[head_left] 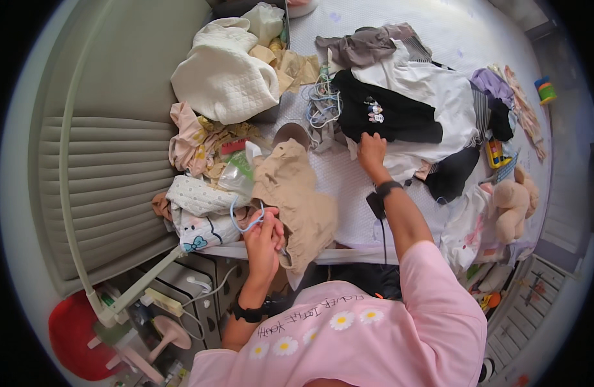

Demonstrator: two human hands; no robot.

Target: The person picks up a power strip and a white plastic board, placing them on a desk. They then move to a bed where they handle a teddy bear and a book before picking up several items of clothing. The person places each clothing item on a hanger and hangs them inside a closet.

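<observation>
My left hand is closed around a thin light blue clothes hanger, whose curved end sticks out to the left of my fingers. A tan garment with a gathered edge hangs against that hand, its right side blurred; whether the hanger is inside it I cannot tell. Farther right, my right hand reaches over the bed, fingers drawn together at the near edge of a black garment with a small cartoon print. Its fingertips touch the cloth, but what they pinch is partly hidden. Under the black garment spreads a white one.
A tangle of hangers lies left of the black garment. A white quilted cloth and a dotted white bundle are piled by the grey padded headboard. A plush toy sits at the right. Cabinets stand below the bed edge.
</observation>
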